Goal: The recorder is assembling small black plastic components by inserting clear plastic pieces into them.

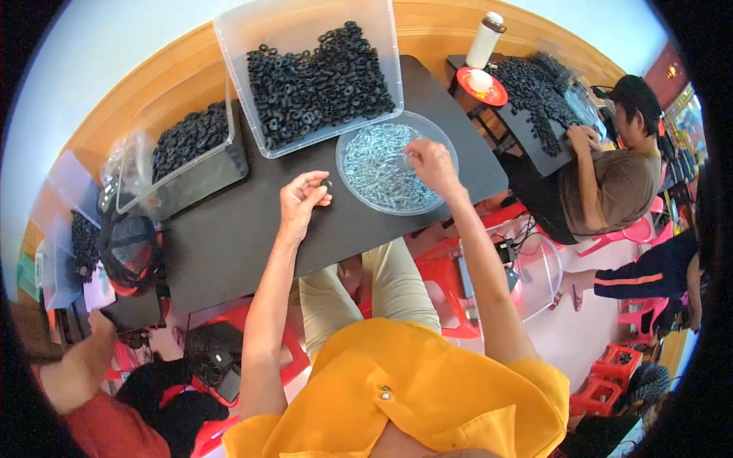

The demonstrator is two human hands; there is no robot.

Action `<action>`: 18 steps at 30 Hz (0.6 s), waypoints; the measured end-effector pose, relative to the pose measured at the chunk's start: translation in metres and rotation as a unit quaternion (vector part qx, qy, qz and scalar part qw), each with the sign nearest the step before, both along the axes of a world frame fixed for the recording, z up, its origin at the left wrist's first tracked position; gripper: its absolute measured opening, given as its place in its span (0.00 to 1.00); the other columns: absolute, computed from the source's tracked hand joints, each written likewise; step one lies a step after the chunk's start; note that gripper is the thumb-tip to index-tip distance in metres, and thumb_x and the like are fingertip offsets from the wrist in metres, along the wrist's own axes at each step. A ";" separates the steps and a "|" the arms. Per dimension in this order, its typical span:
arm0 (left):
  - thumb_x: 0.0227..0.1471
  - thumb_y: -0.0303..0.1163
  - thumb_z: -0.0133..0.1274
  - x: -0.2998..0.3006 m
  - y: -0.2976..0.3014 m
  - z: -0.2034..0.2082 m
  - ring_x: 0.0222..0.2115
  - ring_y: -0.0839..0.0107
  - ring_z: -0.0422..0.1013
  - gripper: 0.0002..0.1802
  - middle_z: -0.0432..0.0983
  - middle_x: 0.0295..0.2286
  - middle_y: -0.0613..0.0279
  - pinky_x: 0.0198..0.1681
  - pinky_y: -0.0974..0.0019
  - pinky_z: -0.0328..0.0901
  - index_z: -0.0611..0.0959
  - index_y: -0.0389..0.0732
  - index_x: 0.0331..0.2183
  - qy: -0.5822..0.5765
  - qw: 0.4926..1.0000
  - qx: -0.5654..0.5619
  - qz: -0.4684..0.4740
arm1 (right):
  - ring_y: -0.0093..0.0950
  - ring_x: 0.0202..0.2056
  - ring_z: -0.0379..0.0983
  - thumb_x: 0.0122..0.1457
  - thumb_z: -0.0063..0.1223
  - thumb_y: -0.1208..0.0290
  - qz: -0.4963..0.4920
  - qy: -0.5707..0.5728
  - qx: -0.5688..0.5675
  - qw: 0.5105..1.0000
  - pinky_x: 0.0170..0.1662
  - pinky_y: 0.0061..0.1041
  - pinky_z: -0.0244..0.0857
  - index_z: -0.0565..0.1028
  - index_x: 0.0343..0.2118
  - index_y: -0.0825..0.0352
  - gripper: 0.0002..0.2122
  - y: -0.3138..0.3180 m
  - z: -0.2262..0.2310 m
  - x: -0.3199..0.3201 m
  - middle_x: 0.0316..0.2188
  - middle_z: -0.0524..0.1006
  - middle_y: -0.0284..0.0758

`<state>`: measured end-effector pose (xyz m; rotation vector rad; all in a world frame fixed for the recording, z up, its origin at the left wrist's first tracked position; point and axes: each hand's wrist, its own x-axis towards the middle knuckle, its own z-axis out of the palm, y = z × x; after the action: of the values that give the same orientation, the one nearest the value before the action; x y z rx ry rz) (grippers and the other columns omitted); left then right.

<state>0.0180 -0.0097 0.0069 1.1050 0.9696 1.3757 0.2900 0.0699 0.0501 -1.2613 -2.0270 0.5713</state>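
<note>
Above table (221, 252), pinching small black ring (327, 184) between thumb and fingertips of left hand (303, 200); to its right, holding right hand (433, 164) over round tub (453, 149) of silvery metal bits (374, 175), fingertips close together, can't tell if gripping any.

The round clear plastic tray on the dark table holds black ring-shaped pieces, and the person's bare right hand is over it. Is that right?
No, the contents are wrong: the head view shows small silvery pieces in the round clear plastic tray. It stands on the dark table, under the bare right hand.
</note>
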 end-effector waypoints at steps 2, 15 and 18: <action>0.46 0.22 0.51 -0.001 -0.001 -0.001 0.25 0.77 0.71 0.15 0.74 0.31 0.61 0.29 0.75 0.68 0.75 0.35 0.40 0.014 1.000 0.017 0.013 | 0.27 0.26 0.73 0.45 0.53 0.77 -0.070 -0.003 0.052 0.996 0.30 0.25 0.65 0.75 0.29 0.69 0.07 -0.005 -0.007 -0.007 0.23 0.76 0.38; 0.43 0.18 0.53 -0.001 0.002 -0.006 0.25 0.81 0.69 0.14 0.74 0.29 0.65 0.30 0.77 0.65 0.78 0.34 0.37 0.022 0.999 0.037 -0.018 | 0.19 0.24 0.70 0.47 0.52 0.80 0.063 0.236 -0.145 0.959 0.25 0.18 0.66 0.75 0.28 0.71 0.05 -0.051 -0.010 -0.054 0.23 0.75 0.33; 0.44 0.19 0.53 0.000 0.000 -0.002 0.26 0.80 0.70 0.15 0.74 0.29 0.65 0.31 0.77 0.66 0.77 0.35 0.38 0.007 0.999 0.032 -0.006 | 0.19 0.24 0.71 0.47 0.52 0.80 0.067 0.230 -0.149 0.959 0.25 0.18 0.66 0.75 0.28 0.71 0.05 -0.054 -0.011 -0.063 0.24 0.76 0.34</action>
<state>0.0184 -0.0097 0.0046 1.1683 0.9342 1.3996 0.2275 0.0159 0.0395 -1.0346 -1.6781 1.1554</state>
